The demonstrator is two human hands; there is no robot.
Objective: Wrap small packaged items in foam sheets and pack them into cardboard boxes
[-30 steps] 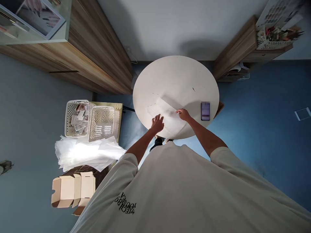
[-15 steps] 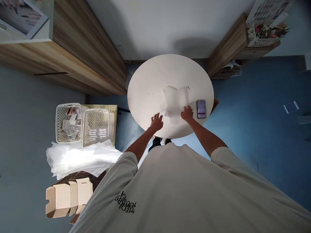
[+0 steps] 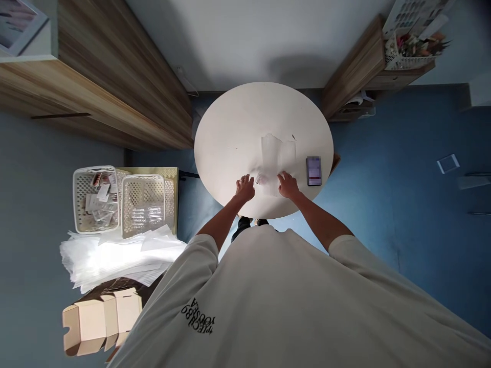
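Observation:
A thin translucent white sheet (image 3: 276, 156) lies flat on the round white table (image 3: 238, 128), near its front edge. My left hand (image 3: 244, 187) rests at the sheet's near left corner, fingers spread on the tabletop. On the sheet's near right edge my right hand (image 3: 287, 185) presses down with fingers extended. A small object (image 3: 258, 178) lies between the hands; I cannot make out what it is. Neither hand grips anything.
A phone (image 3: 313, 170) lies on the table right of my right hand. Left of me stand two white baskets (image 3: 123, 199), a stack of translucent sheets (image 3: 118, 253) and folded cardboard boxes (image 3: 95, 319). Wooden cabinets (image 3: 115, 87) flank the table.
The sheet was turned from a slanted lie to straight and shifted right. Both hands then slid to its near edge, the right hand moving left.

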